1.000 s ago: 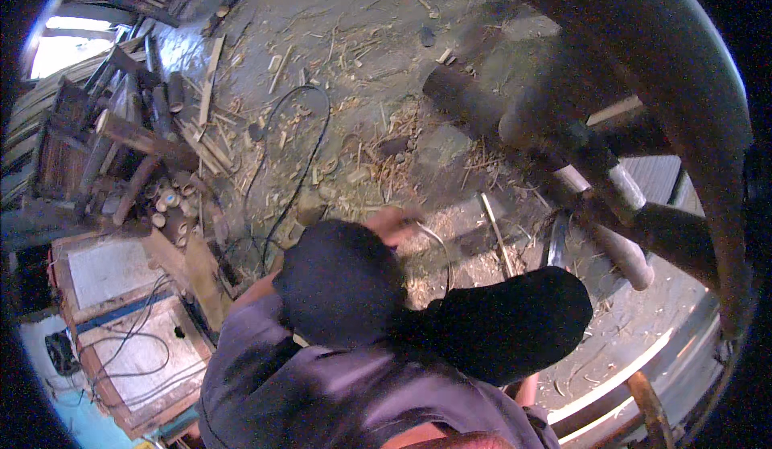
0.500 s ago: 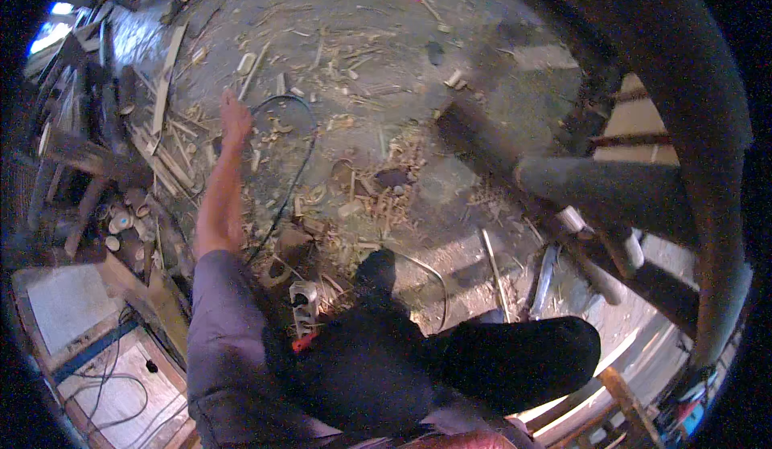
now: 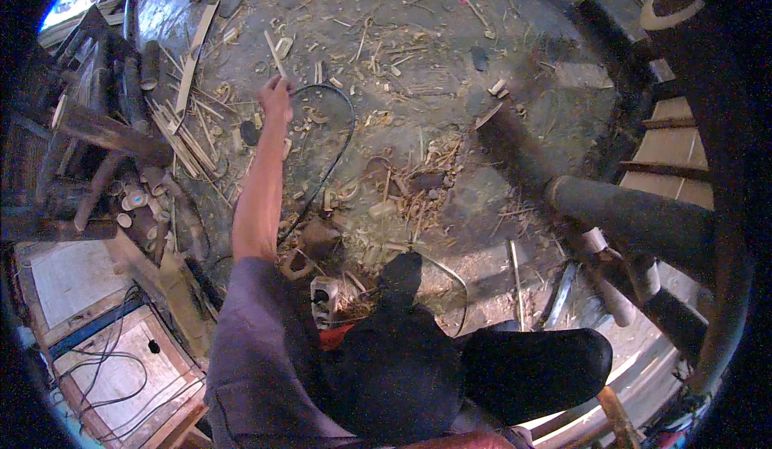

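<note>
My left arm reaches forward over the littered floor. The fingers of my left hand [image 3: 276, 99] are closed round the lower end of a thin, pale wooden stick [image 3: 274, 49], which points away from me. Just beyond the hand lies a short pale piece of wood [image 3: 283, 47]. A dark cable [image 3: 351, 127] curves from beside the hand in a wide loop back toward me. Left of my wrist sits a small dark round thing [image 3: 250, 133]. My right hand is out of view.
Cut bamboo poles [image 3: 112, 131] and thin strips [image 3: 186, 147] crowd the left. Thick bamboo poles [image 3: 627, 208] cross the right side. Shavings [image 3: 434, 184] cover the middle floor. A white socket strip [image 3: 324, 298] lies near my dark-clad legs [image 3: 531, 369].
The view has shifted, so the floor appears lower and further right. My left hand has closed on the stick, which has swung from leaning right to leaning left.
</note>
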Available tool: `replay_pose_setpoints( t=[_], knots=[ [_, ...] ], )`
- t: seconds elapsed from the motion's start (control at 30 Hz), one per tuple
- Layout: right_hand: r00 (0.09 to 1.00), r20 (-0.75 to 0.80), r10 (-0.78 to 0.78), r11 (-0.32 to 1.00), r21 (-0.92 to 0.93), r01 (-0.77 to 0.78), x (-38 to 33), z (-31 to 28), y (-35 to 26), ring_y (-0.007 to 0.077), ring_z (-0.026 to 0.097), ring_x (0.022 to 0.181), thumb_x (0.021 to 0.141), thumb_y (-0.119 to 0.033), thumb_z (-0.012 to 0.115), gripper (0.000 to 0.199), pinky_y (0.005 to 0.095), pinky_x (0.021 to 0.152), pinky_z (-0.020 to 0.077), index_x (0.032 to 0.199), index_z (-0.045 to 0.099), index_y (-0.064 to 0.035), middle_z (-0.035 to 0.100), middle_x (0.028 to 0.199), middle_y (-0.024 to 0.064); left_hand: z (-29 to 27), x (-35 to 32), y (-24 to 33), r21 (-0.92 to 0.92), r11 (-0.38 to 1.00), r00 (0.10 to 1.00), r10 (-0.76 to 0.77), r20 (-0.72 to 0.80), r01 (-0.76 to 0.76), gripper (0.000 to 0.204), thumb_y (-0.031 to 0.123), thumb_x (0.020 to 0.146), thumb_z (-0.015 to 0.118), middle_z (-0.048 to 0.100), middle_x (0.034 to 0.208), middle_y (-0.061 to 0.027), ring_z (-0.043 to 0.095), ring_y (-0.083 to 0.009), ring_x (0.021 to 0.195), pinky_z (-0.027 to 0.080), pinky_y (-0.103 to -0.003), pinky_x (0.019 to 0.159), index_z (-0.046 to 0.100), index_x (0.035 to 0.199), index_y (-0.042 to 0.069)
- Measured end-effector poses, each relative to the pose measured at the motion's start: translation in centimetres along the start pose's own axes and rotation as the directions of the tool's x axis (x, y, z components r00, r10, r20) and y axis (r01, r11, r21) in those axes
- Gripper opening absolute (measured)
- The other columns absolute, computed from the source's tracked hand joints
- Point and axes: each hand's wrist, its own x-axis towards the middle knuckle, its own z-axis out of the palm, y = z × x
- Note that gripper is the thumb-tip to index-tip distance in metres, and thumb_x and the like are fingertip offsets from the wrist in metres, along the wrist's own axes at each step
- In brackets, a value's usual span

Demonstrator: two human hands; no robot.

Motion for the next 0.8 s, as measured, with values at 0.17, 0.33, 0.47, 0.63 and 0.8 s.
replay_pose_setpoints(
  t=[0.17, 0.33, 0.47, 0.63, 0.8],
  knots=[
    [1.000, -0.003, -0.005, 1.000, -0.001, 0.005, -0.7, 0.2, 0.6, 0.0377, 0.057, 0.108, 0.089, -0.033, 0.060, 0.053, 0.0490, 0.093, 0.0442, 0.133, 0.048, -0.0070, 0.057, 0.120, 0.0196, 0.1, -8.4, 5.5, -0.741, 0.545, 0.920, -0.235, 0.314, 0.392, 0.020, -0.001, 0.093, 0.058, 0.066, 0.094, -0.0142, 0.064, -0.0231, 0.082, 0.053, -0.032, 0.075, 0.059, 0.112, -0.007],
    [0.999, -0.024, -0.023, 1.000, 0.017, 0.023, -1.4, 0.2, 0.9, 0.0379, 0.057, 0.109, 0.088, -0.033, 0.060, 0.054, 0.0492, 0.094, 0.0437, 0.134, 0.047, -0.0070, 0.057, 0.121, 0.0198, 1.2, -15.1, 9.8, -0.703, 0.464, 0.834, -0.172, 0.525, 0.539, 0.025, -0.001, 0.095, 0.054, 0.064, 0.103, -0.0138, 0.061, -0.0211, 0.090, 0.052, -0.032, 0.080, 0.059, 0.119, -0.006],
    [0.997, -0.060, -0.042, 0.997, 0.066, 0.046, -2.3, 0.7, 0.3, 0.0380, 0.056, 0.110, 0.088, -0.033, 0.060, 0.055, 0.0494, 0.095, 0.0433, 0.135, 0.046, -0.0069, 0.056, 0.121, 0.0200, 3.0, -20.7, 11.7, -0.400, 0.869, 0.860, -0.054, 0.508, 0.291, 0.029, 0.004, 0.096, 0.055, 0.063, 0.105, -0.0112, 0.059, -0.0177, 0.090, 0.051, -0.031, 0.082, 0.058, 0.124, -0.006],
    [0.986, -0.164, 0.044, 0.996, 0.090, -0.029, -2.1, 2.5, -0.7, 0.0382, 0.056, 0.111, 0.087, -0.033, 0.059, 0.057, 0.0497, 0.096, 0.0429, 0.136, 0.045, -0.0069, 0.056, 0.122, 0.0202, 5.1, -31.2, 11.9, -0.168, 0.815, 0.480, -0.148, 0.865, 0.554, 0.032, 0.012, 0.099, 0.053, 0.063, 0.106, -0.0064, 0.058, -0.0134, 0.088, 0.047, -0.029, 0.076, 0.057, 0.127, -0.003],
    [0.967, -0.219, 0.129, 0.990, 0.091, -0.111, -1.3, 4.1, -0.1, 0.0383, 0.055, 0.112, 0.087, -0.033, 0.059, 0.058, 0.0499, 0.096, 0.0424, 0.137, 0.044, -0.0068, 0.055, 0.123, 0.0204, 8.0, -38.9, 13.0, 0.201, 0.955, 0.123, -0.231, 0.965, 0.218, 0.031, 0.012, 0.100, 0.048, 0.061, 0.096, -0.0026, 0.053, -0.0094, 0.081, 0.043, -0.023, 0.072, 0.057, 0.127, -0.002]
  ],
)
